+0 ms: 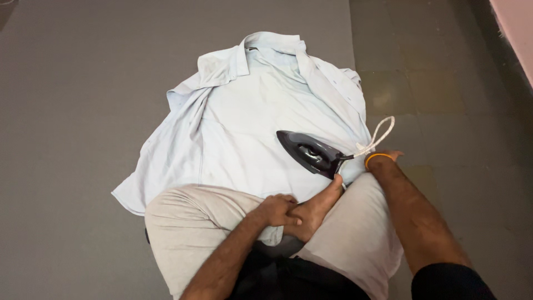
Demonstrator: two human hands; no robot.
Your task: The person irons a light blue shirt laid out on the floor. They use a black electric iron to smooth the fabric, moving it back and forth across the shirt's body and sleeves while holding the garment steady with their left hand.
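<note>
The left hand [277, 210] rests on a bare foot [316, 208], fingers curled around it. The right hand [387, 156] lies beside the iron [311, 153] on the shirt [244, 122]; its fingers are hidden

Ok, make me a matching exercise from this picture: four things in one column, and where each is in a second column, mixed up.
Things:
1. iron
2. shirt
3. left hand
4. orange band

Places:
A. spread on the grey floor
B. round the right wrist
C. resting on the shirt
D. on the bare foot

Pairs: 1-C, 2-A, 3-D, 4-B
</note>
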